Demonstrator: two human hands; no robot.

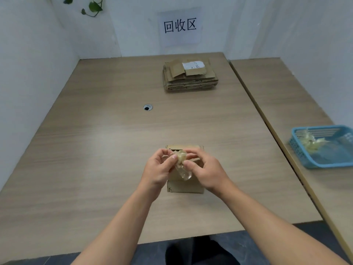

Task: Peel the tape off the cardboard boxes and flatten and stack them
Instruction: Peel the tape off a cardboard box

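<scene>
Near edge of the counter, middle: small box, lying low, mostly hidden behind both grips. Just above it, left grip and right grip close together, each clamped on the same crumpled wad of clear yellowish tape. Thumbs and forefingers pinching from either side, with a loose clear tail hanging down between the palms. Contact between tape and box: cannot tell.

Far side of the counter, toward the wall: stack of flattened boxes, edges roughly squared, white label on the top piece. Between stack and near box, left of centre: round cable hole.

To the right, on a second counter butted against the first: blue basket with tape scraps inside, well apart from the grips.

On the back wall, above the stack: paper sign with three printed characters. Top left: a few green leaves against the wall.
</scene>
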